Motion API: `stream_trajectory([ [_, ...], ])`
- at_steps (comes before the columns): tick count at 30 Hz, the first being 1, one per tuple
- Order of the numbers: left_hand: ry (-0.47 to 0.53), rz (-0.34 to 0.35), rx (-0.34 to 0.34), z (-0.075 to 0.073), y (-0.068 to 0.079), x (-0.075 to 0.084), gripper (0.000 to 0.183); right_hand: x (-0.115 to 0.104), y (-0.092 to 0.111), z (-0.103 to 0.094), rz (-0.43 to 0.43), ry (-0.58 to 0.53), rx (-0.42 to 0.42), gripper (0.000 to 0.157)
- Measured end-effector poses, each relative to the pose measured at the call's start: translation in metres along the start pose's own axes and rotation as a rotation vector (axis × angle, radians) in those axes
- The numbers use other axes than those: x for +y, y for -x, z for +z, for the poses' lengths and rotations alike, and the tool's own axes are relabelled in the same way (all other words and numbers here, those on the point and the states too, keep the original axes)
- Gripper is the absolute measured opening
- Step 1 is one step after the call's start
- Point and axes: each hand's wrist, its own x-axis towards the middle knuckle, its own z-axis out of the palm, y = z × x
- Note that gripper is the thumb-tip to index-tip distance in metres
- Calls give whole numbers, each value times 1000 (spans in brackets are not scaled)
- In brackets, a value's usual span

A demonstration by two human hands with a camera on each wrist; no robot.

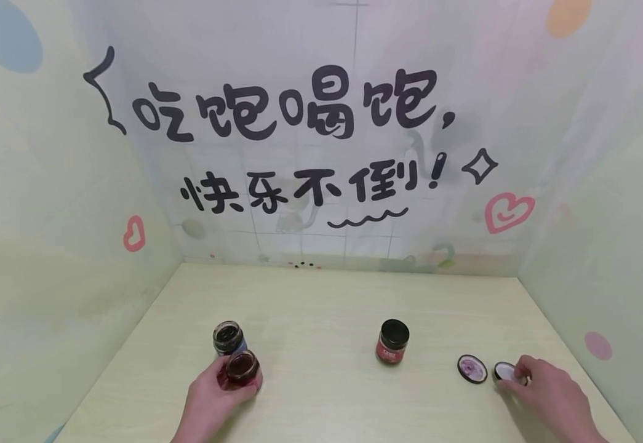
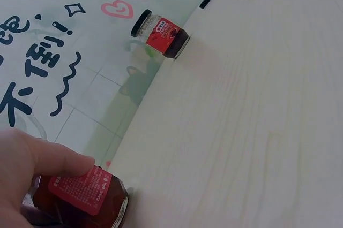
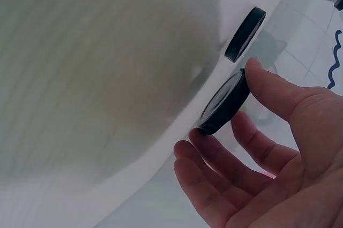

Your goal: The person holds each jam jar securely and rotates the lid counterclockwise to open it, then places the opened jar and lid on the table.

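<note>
The left hand [image 1: 210, 394] curls round an open red-labelled jar [image 1: 253, 378] between thumb and fingers; the right hand [image 1: 555, 392] pinches a black lid [image 3: 228, 109] at its fingertips.

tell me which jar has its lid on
The red-labelled jar right of centre in the head view, capped with a black lid; the held jar, in the left hand, and the blue-labelled jar behind it show open mouths.

Three jars [image 1: 246, 375] [image 1: 223, 337] [image 1: 392, 346], three lids [image 1: 508, 374] [image 1: 472, 369] [image 1: 395, 333] (two loose, one fitted), one table [image 1: 321, 320].
</note>
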Motion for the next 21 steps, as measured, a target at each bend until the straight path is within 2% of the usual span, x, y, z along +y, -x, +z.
stream_trajectory([
  [8, -21, 17, -8, 1, 0, -2, 62, 2, -1, 1, 19, -4, -90, 68],
  [12, -30, 21, -13, 2, 1, -4, 62, 1, 0, 2, 27, -2, -121, 71],
  [18, -25, 23, -9, 2, 2, -3, 63, 2, 1, 5, 2, 8, -103, 71],
  [21, -30, 32, 6, 1, 4, 1, 70, 2, 1, 7, 3, 17, -105, 71],
])
